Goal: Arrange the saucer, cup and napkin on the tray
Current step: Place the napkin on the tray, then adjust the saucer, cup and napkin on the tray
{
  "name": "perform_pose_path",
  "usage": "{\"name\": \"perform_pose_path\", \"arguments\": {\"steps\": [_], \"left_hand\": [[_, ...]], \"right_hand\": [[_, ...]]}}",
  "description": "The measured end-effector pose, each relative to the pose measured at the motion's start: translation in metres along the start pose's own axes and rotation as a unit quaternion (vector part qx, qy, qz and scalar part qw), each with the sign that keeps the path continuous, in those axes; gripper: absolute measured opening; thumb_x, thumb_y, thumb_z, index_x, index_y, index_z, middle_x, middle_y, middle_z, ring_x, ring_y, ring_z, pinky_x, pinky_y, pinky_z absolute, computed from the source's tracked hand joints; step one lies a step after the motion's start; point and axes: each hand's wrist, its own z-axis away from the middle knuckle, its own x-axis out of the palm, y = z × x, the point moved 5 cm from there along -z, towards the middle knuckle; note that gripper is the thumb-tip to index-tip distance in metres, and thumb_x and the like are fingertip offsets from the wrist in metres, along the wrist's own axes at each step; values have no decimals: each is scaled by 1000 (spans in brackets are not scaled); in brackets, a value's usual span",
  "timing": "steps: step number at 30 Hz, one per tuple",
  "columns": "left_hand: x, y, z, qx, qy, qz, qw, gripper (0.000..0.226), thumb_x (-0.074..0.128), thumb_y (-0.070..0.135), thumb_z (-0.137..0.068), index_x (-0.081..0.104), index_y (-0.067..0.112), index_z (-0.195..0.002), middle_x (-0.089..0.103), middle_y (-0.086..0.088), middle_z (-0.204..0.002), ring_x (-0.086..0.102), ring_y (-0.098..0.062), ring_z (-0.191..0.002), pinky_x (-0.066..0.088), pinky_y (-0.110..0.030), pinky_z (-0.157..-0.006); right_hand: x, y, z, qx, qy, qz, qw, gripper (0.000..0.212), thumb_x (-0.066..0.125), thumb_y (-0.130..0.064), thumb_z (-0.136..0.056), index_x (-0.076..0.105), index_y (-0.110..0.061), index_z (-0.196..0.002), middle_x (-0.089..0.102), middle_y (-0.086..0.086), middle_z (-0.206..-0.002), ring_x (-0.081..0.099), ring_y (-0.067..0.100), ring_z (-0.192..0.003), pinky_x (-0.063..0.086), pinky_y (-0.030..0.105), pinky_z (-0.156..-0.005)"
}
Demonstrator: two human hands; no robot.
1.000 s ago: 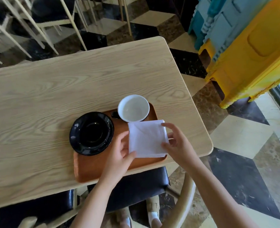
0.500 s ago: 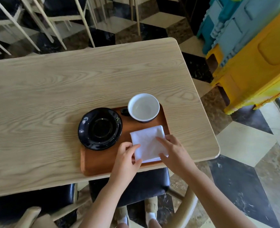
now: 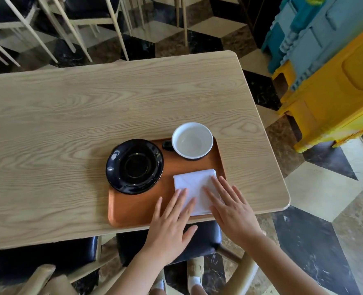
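An orange-brown tray (image 3: 138, 211) lies near the front edge of the wooden table (image 3: 69, 116). On its left part sits a black saucer (image 3: 134, 166), overhanging the tray's left rim. A white cup (image 3: 192, 143) with a dark handle stands upright at the tray's far right corner. A folded white napkin (image 3: 192, 184) lies flat on the tray's near right part. My left hand (image 3: 169, 224) rests flat, fingers spread, with fingertips on the napkin's near left edge. My right hand (image 3: 232, 207) lies flat over the napkin's right side, fingers spread.
A black-cushioned chair (image 3: 202, 239) stands under the table's front edge, another cushion (image 3: 37, 260) to its left. Yellow and blue plastic crates (image 3: 334, 67) are stacked on the floor to the right. Chair legs (image 3: 74, 24) crowd beyond the table's far edge.
The napkin has gone from being held and lowered to lying flat on the tray. Both hands have opened and now press flat on it.
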Motion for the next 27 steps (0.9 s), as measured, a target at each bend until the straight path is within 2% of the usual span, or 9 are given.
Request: {"name": "perform_pose_path", "arguments": {"steps": [2,5,8,11,15,17,20,23,27], "left_hand": [[3,-1,1,-1,-20,-13,1000,65,34,53,-89,25,25,-146,25,-5,-155,13,-18,-143,17,-52,-106],[1,-2,1,-1,-26,-17,1000,64,34,54,-88,26,26,-145,25,-6,-155,14,-19,-143,16,-54,-106],[-8,-5,2,-8,-13,-9,1000,61,32,53,-90,25,28,-145,27,-8,-154,18,-22,-143,17,-56,-108],[-23,-25,8,-64,14,3,998,60,30,52,-91,26,28,-145,25,-8,-155,20,-24,-143,16,-58,-110],[-31,-72,22,-162,26,2,986,60,18,55,-92,20,30,-146,17,-6,-157,12,-22,-144,10,-60,-110],[-30,-95,31,-194,14,-1,981,62,9,58,-91,19,30,-146,17,-6,-157,13,-23,-144,9,-62,-109],[-28,-115,42,-198,-6,1,980,64,5,59,-91,23,29,-145,22,-5,-156,17,-21,-143,11,-64,-108],[-28,-119,46,-187,-19,-5,982,65,2,58,-91,25,29,-144,27,-4,-155,20,-21,-143,17,-64,-108],[-29,-117,46,-188,-17,2,982,65,3,57,-92,28,28,-143,31,-6,-153,23,-23,-142,17,-63,-107]], "right_hand": [[2,2,1,1,-10,-6,1000,48,31,-36,-93,41,-25,-138,34,6,-151,27,24,-140,9,34,-113],[-3,-1,-1,10,10,-2,1000,46,26,-36,-94,44,-24,-135,39,8,-149,24,23,-140,16,40,-110],[-14,-14,-10,19,51,-13,998,46,36,-31,-87,53,-18,-128,48,13,-142,29,25,-137,21,43,-107],[-24,-38,-28,-10,72,-17,997,45,39,-31,-86,52,-19,-127,49,11,-142,40,27,-134,37,49,-107],[-27,-76,-57,-72,70,-19,995,50,58,-27,-82,48,-22,-132,46,7,-144,41,24,-134,41,53,-100],[-25,-91,-68,-86,59,-11,994,49,52,-28,-83,48,-23,-132,47,5,-144,41,22,-135,40,52,-100],[-19,-104,-78,-97,28,0,995,49,36,-34,-84,52,-24,-130,51,3,-141,44,21,-133,42,52,-100],[-15,-106,-79,-101,17,-3,995,49,34,-38,-86,53,-23,-129,52,4,-140,44,21,-132,43,51,-101],[-15,-107,-78,-103,22,-14,994,50,35,-40,-87,52,-21,-130,50,7,-141,44,23,-132,41,51,-102]]}}
